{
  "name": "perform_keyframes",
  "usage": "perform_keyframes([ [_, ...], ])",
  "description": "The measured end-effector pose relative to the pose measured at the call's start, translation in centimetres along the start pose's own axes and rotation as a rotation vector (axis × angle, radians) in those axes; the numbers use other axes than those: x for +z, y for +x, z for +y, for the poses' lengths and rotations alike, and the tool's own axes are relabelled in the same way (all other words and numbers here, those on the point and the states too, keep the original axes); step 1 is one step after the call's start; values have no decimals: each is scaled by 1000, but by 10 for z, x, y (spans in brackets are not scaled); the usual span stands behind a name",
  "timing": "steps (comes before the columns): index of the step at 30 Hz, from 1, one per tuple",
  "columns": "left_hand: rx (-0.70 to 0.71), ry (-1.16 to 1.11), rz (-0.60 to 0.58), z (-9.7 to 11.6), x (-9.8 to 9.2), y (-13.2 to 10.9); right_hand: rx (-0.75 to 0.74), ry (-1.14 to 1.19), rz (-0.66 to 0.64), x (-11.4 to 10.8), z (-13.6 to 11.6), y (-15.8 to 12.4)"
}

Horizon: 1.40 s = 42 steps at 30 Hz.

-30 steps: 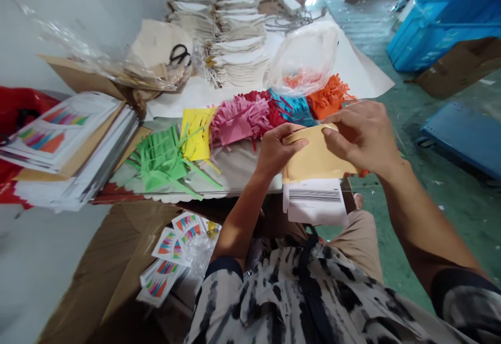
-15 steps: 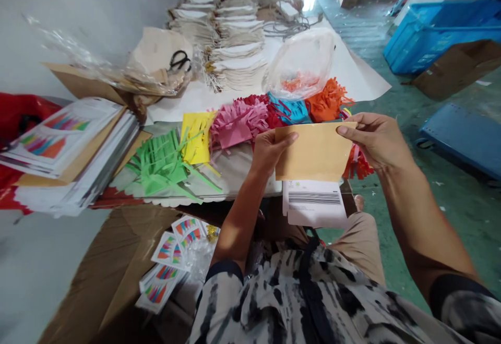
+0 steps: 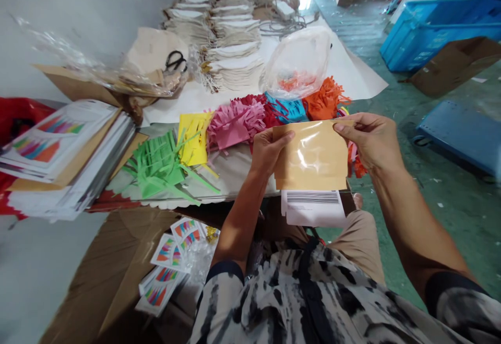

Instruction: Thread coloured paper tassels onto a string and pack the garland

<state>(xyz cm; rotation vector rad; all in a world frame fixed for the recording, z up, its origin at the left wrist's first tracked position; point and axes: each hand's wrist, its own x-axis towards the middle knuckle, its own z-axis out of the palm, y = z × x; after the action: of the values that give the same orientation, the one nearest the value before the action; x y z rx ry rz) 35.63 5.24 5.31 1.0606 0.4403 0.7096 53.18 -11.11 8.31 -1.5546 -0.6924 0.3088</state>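
Observation:
My left hand [image 3: 270,151] pinches the left edge of a tan paper sheet [image 3: 311,164], thumb on the face toward me. Gripping the sheet's upper right corner is my right hand [image 3: 370,138]. Bright glare lies across the sheet, and its lower edge is stepped at the corners. Below it shows part of a white printed card [image 3: 315,209] with dark lines; what supports the card is hidden. Beyond my hands lie fringed paper bundles: green [image 3: 156,164], yellow [image 3: 193,138], pink [image 3: 237,125], blue [image 3: 287,108] and orange [image 3: 326,98].
Piles of printed cards [image 3: 62,130] stand at the table's left end. Black-handled scissors [image 3: 176,61] rest on paper and plastic behind. Stacks of white paper [image 3: 235,46] fill the far table. More printed cards [image 3: 170,252] lie low left. A blue crate [image 3: 434,31] stands right.
The tan sheet now reaches lower over the white card and has turned to catch bright glare. Both hands keep their grip, and the view has shifted slightly.

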Motion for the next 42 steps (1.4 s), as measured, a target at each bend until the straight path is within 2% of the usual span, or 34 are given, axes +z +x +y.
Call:
perform_keyframes([
  [3,15,59,28,-2,1,-1,-354,-414,55,4,-9,-5],
  [5,30,112,35,-3,2,-4,-574,-636,20,12,-17,-10],
  [6,41,137,30,-4,3,-5,-634,-698,-27,18,-20,-12],
  [8,64,171,11,-5,6,-7,-673,-764,-118,29,-25,-16],
  [10,73,187,-7,-6,8,-9,-695,-801,-145,39,-24,-19],
  [17,31,133,-7,-9,9,-11,-774,-856,-67,46,-5,-25],
  [22,3,70,-17,-8,10,-12,-996,-787,42,50,2,-26],
  [24,5,63,-15,-7,11,-13,-990,-758,48,51,1,-27],
  [28,5,83,-26,-6,9,-14,-819,-746,-69,49,-4,-29],
  [31,-4,109,-77,-7,4,-14,-814,-754,-58,49,-4,-28],
  [34,31,145,-44,-8,-5,-13,-762,-822,-125,51,0,-29],
  [36,45,173,11,-8,-13,-12,-733,-801,-199,52,0,-34],
  [38,39,194,56,-6,-24,-11,-730,-696,-216,52,-2,-40],
  [40,29,210,94,-2,-39,-8,-668,-543,-167,47,-7,-44],
  [42,29,248,125,4,-60,-3,-540,-378,-84,40,-11,-40],
])
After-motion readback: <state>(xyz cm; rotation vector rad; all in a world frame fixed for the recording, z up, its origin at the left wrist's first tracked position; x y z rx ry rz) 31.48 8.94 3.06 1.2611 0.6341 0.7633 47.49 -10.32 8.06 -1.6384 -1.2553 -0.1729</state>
